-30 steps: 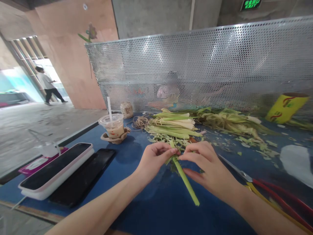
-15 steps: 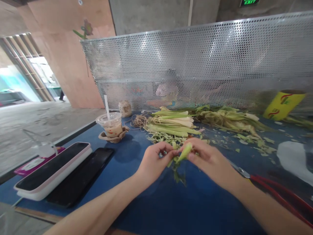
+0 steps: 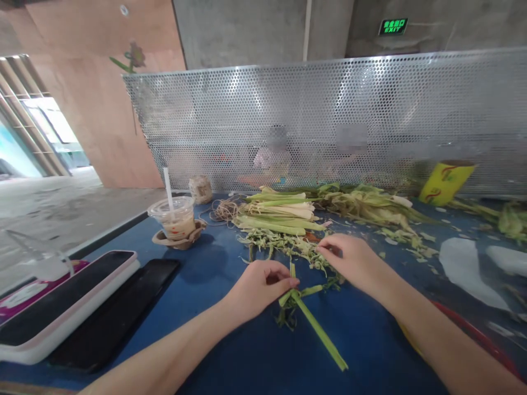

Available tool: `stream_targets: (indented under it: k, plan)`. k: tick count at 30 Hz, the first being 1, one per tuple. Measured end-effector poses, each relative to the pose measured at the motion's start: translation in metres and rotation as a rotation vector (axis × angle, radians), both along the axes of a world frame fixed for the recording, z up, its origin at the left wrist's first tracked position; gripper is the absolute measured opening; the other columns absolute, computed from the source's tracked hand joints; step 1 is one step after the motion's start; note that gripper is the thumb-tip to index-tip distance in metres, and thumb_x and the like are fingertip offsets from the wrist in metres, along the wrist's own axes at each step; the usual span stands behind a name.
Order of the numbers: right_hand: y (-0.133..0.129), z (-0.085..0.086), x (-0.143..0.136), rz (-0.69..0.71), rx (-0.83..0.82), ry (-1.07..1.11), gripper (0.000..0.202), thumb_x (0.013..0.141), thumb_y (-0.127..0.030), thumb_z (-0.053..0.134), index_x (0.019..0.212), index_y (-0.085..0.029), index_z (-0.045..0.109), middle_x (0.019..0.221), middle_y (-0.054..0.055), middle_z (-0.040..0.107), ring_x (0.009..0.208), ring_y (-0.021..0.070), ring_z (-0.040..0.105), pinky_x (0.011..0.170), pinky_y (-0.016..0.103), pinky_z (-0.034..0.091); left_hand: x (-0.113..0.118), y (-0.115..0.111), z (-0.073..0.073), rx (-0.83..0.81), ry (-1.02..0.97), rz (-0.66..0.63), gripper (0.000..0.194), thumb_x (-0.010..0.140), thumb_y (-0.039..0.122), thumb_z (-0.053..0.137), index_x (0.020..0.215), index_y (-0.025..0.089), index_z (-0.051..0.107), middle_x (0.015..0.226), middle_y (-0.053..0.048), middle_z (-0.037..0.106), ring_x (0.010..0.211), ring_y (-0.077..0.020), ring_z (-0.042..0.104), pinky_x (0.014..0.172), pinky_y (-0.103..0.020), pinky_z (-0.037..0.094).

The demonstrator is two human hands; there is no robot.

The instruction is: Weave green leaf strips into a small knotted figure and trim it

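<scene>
My left hand (image 3: 267, 285) is closed, pinching a piece of green stalk (image 3: 321, 332) whose long end points down to the right over the blue table. Shorter folded green parts stick out by the fingertips. To the right, my right hand (image 3: 349, 260) reaches to the edge of a heap of shredded greens (image 3: 284, 241), thumb and fingers pressed together; what they hold, if anything, is too small to tell. Behind the heap lies a bundle of pale green stalks (image 3: 284, 211).
A drink cup (image 3: 177, 216) in a cardboard holder and two phones (image 3: 74, 296) (image 3: 119, 312) are on the left. Twine (image 3: 224, 211), leaves (image 3: 362, 203), a yellow roll (image 3: 447, 181) and red-handled tool (image 3: 477, 334) lie around. A perforated screen (image 3: 304, 109) stands behind.
My right hand has let go of the green piece and moved away to the heap. The stalk now hangs long from my left hand. The view has shifted to the right.
</scene>
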State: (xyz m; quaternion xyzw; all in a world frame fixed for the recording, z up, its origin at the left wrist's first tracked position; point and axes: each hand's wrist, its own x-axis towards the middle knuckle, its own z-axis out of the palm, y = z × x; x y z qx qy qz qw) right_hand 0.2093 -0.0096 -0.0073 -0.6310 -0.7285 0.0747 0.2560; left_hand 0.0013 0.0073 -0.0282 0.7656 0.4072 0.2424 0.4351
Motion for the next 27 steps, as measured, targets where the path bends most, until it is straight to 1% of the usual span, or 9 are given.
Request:
stream_targets:
  k: [4,8,13,16,18,21,23,25,27]
  plan:
    - [-0.004,0.000,-0.011,0.113,-0.144,0.048,0.028,0.085,-0.038,0.041,0.079,-0.022,0.063,0.080,0.003,0.064,0.063,0.0145,0.057,0.057,0.026,0.041,-0.002,-0.001,0.005,0.246,0.163,0.049,0.025,0.079,0.036,0.053,0.068,0.016,0.064,0.059,0.003,0.057,0.053,-0.0083,0.044,0.054,-0.020,0.034]
    - [-0.010,-0.002,-0.019,0.252,-0.318,0.104,0.031,0.086,-0.043,0.039,0.082,-0.026,0.065,0.078,0.000,0.065,0.066,0.0148,0.056,0.057,0.025,0.039,-0.003,0.001,0.004,0.350,0.255,0.077,0.022,0.080,0.033,0.052,0.070,0.018,0.065,0.063,0.002,0.063,0.055,-0.0097,0.050,0.056,-0.020,0.036]
    - [-0.011,-0.005,-0.022,0.289,-0.295,0.035,0.022,0.084,-0.035,0.046,0.085,-0.026,0.067,0.086,0.001,0.066,0.078,0.0166,0.058,0.069,0.027,0.041,-0.015,0.015,0.011,0.428,0.315,0.165,0.017,0.080,0.027,0.051,0.079,0.019,0.067,0.075,0.001,0.069,0.066,-0.0117,0.060,0.063,-0.020,0.044]
    - [-0.007,-0.006,-0.018,0.233,-0.237,-0.047,0.020,0.084,-0.030,0.047,0.083,-0.024,0.066,0.082,0.001,0.066,0.075,0.0170,0.058,0.067,0.029,0.039,-0.038,0.040,0.020,0.558,0.448,0.456,0.020,0.079,0.015,0.048,0.091,0.019,0.064,0.089,0.000,0.069,0.080,-0.0114,0.063,0.074,-0.019,0.047]
    - [-0.005,-0.007,-0.016,0.200,-0.190,-0.087,0.020,0.085,-0.026,0.045,0.081,-0.023,0.065,0.081,0.001,0.066,0.072,0.0164,0.058,0.066,0.029,0.038,-0.054,0.062,0.023,0.583,0.515,0.581,0.030,0.078,0.006,0.045,0.102,0.013,0.060,0.101,-0.008,0.066,0.090,-0.0159,0.062,0.083,-0.026,0.046]
    - [-0.003,-0.010,-0.015,0.178,-0.119,-0.137,0.021,0.085,-0.023,0.044,0.076,-0.022,0.063,0.079,0.001,0.066,0.073,0.0162,0.059,0.072,0.032,0.036,-0.069,0.094,0.023,0.581,0.623,0.606,0.022,0.075,0.008,0.056,0.096,0.011,0.061,0.096,-0.012,0.066,0.095,-0.0229,0.060,0.084,-0.034,0.047]
    - [-0.002,-0.011,-0.015,0.175,-0.100,-0.154,0.021,0.085,-0.024,0.045,0.073,-0.021,0.062,0.078,0.001,0.066,0.071,0.0157,0.058,0.075,0.033,0.034,-0.072,0.115,0.025,0.594,0.661,0.611,0.022,0.081,0.018,0.057,0.102,0.011,0.059,0.101,-0.010,0.063,0.094,-0.0210,0.060,0.083,-0.038,0.048]
    - [-0.001,-0.011,-0.014,0.161,-0.093,-0.160,0.021,0.085,-0.024,0.045,0.073,-0.021,0.062,0.076,0.000,0.066,0.069,0.0151,0.058,0.075,0.034,0.032,-0.071,0.136,0.032,0.624,0.678,0.616,0.029,0.086,0.029,0.052,0.111,0.014,0.054,0.111,-0.009,0.057,0.097,-0.0197,0.058,0.082,-0.041,0.049]
    - [0.000,-0.010,-0.011,0.137,-0.085,-0.164,0.022,0.085,-0.025,0.044,0.073,-0.021,0.062,0.076,0.001,0.067,0.068,0.0153,0.058,0.075,0.034,0.031,-0.068,0.159,0.043,0.645,0.690,0.603,0.032,0.087,0.031,0.051,0.114,0.015,0.052,0.114,-0.009,0.055,0.098,-0.0202,0.057,0.082,-0.041,0.049]
